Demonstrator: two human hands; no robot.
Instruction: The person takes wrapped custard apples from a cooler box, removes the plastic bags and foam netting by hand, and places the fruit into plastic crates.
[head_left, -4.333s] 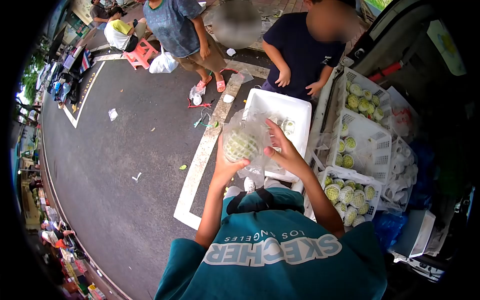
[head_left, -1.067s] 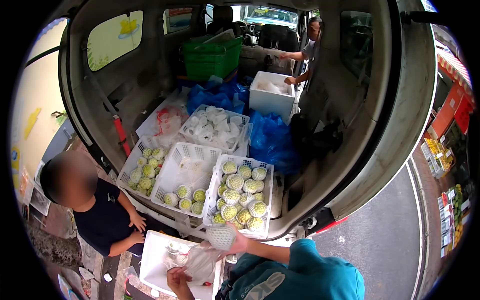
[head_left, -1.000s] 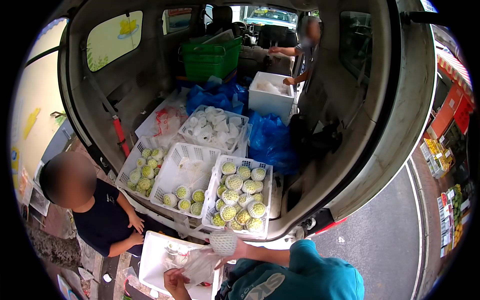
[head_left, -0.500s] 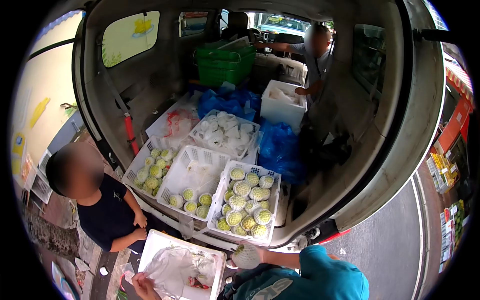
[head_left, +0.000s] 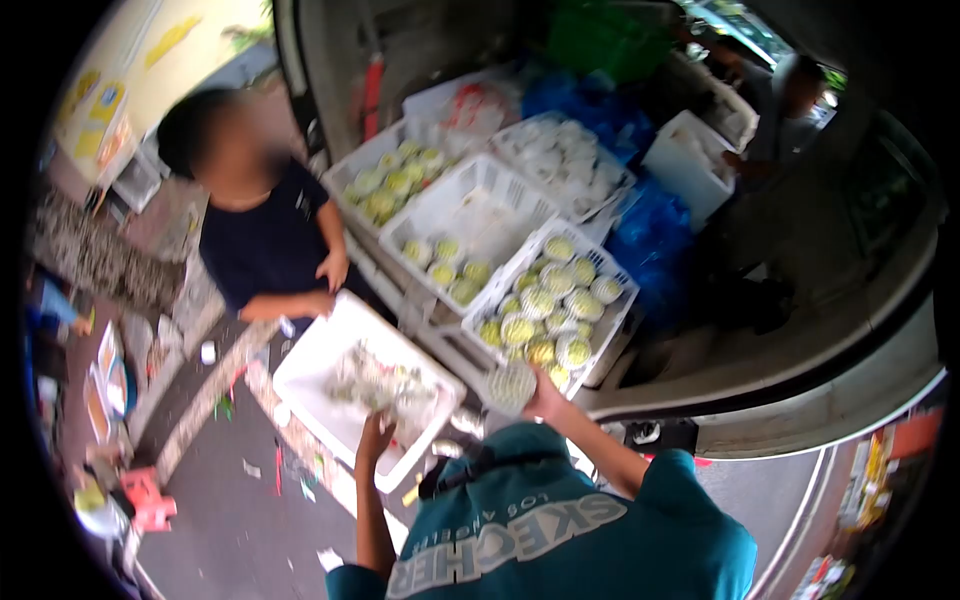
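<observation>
My right hand (head_left: 545,396) is closed around a custard apple (head_left: 511,387) in a white foam net, held beside the front corner of a white crate (head_left: 619,312) of netted custard apples. My left hand (head_left: 375,436) is over the near part of a white foam box (head_left: 300,381), its fingers stretched out but a little blurred. Inside the box lies a heap of pale wrapping and small items (head_left: 375,378) that I cannot make out. No fruit or bag shows in my left hand.
A person in a dark shirt (head_left: 262,235) stands at the box's far left corner. In the van are a part-filled crate (head_left: 505,205), another fruit crate (head_left: 350,172), a crate of white foam nets (head_left: 560,165), blue bags (head_left: 650,230) and a second person (head_left: 775,125).
The view has swung and tilted. My left hand has moved over the box, and the white plastic sheet it held is no longer in it. My right hand still holds the custard apple.
</observation>
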